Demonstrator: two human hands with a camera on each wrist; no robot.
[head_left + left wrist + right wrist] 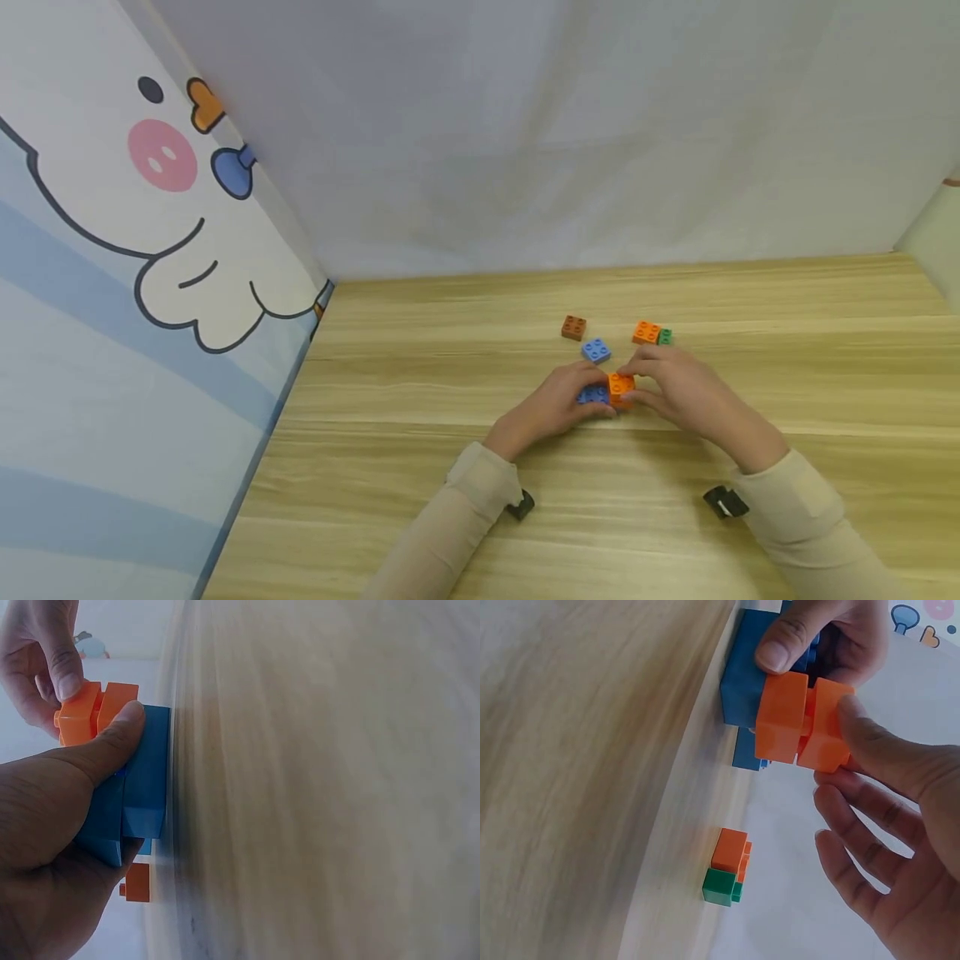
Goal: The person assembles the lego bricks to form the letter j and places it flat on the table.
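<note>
My left hand [558,400] grips a build of blue toy building bricks [144,776] low at the tabletop, its thumb reaching onto a lower orange brick [781,716] beside the blue. Between thumb and fingers, my right hand [686,392] pinches an upper orange brick [829,727]. That brick sits over the lower orange one, with a narrow uneven gap and some studs showing between them in the right wrist view. The right hand's other fingers are spread loosely. Part of the blue build is hidden by the left hand.
Just beyond the hands lies a light blue brick [596,350], with a brown brick [573,327] behind it. Farther right, an orange brick [647,332] stands against a small green brick [665,337]. A white curtain [570,167] hangs behind the wooden table [420,358].
</note>
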